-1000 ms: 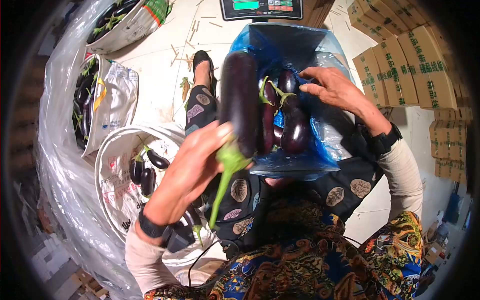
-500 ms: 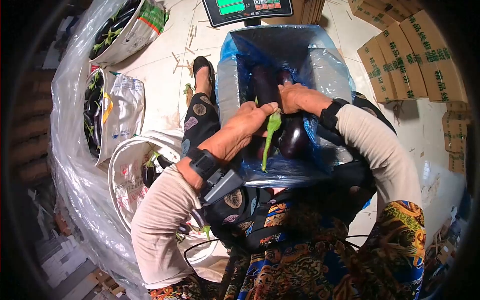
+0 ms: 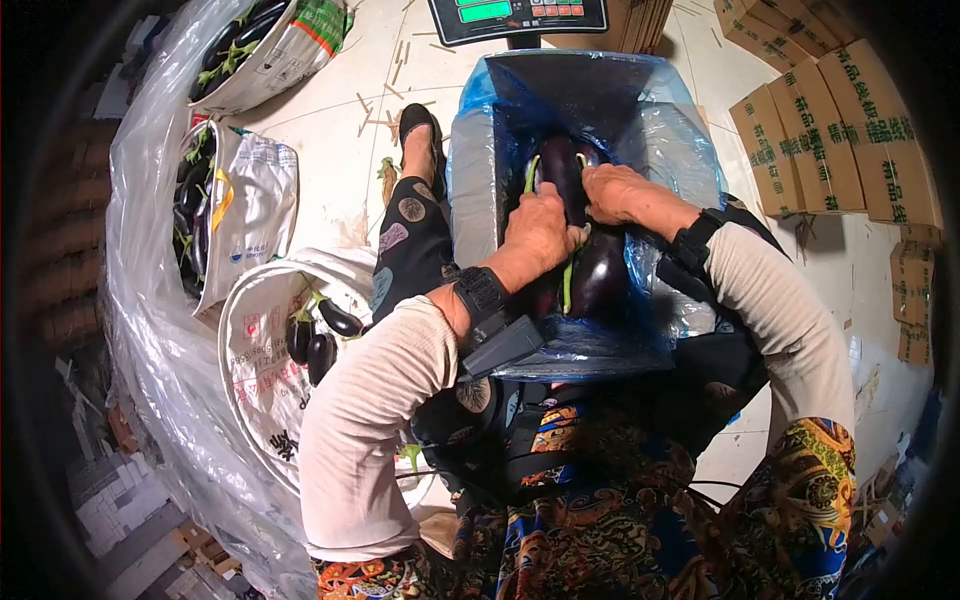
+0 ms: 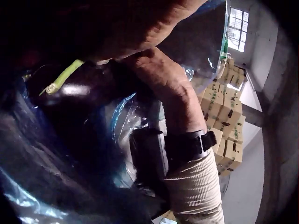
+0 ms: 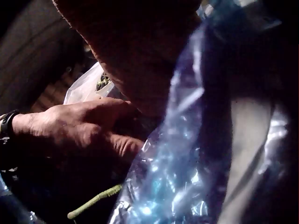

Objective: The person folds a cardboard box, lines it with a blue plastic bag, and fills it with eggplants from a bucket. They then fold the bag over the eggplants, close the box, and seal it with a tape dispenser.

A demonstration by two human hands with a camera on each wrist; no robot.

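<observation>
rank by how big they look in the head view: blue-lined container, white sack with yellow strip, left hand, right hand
1. Blue-lined container
2. White sack with yellow strip
3. Left hand and right hand: too alike to rank

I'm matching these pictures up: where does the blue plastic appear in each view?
Head: blue plastic around the eggplants, slightly right of centre.
Left wrist: blue plastic, mostly lower left.
Right wrist: blue plastic, top right down to bottom centre.
Shared landmark: right hand.
</observation>
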